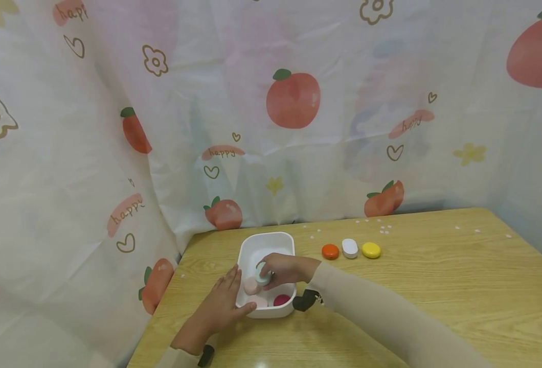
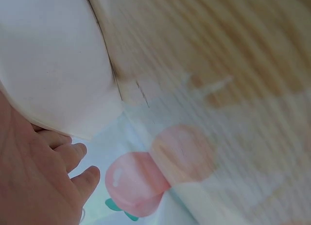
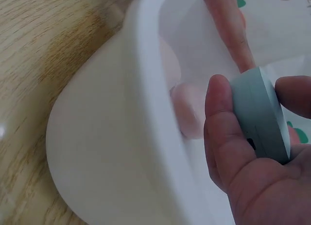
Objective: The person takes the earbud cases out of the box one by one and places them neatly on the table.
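Wood-grain desk (image 1: 482,266), right hand (image 1: 284,268) gripping pale-green disc (image 3: 257,113) over white oblong tub (image 1: 271,312), left hand (image 1: 222,302) straight-fingered at its 8 o'clock.

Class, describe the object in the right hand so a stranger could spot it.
Find the white tub on the wooden table. There, the right hand grips a small rounded object. Its pale blue-green colour sets it apart from nearby pink pieces.

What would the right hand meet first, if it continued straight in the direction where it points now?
Probably the nearest pale pink piece, beyond the mint disc that the right hand holds over the white bin. Depth is unclear; if the hand is higher, the bin's left wall may come first.
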Motion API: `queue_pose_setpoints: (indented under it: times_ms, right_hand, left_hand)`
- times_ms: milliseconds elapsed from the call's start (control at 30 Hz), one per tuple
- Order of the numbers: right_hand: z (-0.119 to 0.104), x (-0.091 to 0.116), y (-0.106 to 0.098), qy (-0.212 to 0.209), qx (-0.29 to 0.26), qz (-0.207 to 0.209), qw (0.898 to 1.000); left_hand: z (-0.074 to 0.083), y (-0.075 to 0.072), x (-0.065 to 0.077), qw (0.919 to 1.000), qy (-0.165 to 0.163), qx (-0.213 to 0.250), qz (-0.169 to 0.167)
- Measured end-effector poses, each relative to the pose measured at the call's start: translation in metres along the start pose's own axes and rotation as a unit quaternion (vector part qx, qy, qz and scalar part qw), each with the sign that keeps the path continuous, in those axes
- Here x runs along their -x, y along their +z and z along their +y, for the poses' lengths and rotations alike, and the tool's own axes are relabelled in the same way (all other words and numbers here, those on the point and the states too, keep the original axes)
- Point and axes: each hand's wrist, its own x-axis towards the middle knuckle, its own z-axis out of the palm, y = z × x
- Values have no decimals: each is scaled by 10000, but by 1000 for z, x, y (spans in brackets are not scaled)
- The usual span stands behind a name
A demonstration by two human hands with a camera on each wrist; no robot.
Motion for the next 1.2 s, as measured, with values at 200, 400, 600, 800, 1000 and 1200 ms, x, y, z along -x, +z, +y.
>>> queue_pose_setpoints:
  times_ms: [200, 400, 600, 800, 1000, 1200]
  right_hand:
    - [0, 1, -1, 82, -138, 46, 9999]
    - [0, -1, -1, -73, -174, -68, 9998]
    - [2, -2, -2, 8, -429, -167, 9989]
    - [1, 0, -1, -95, -244, -184, 9995]
    - [-1, 3, 1, -119, -180, -234, 9995]
    - [0, 3, 0, -117, -90, -334, 9993]
  left_hand:
    - [-1, 1, 0, 10000, -17, -40, 7]
    - [0, 0, 0, 10000, 0, -24, -17]
    - [1, -3, 0, 10000, 15, -39, -31]
    - [1, -3, 1, 10000, 45, -35, 0]
    - [1, -2, 1, 10000, 3, 2, -17]
    - [0, 0, 0, 10000, -12, -11, -16]
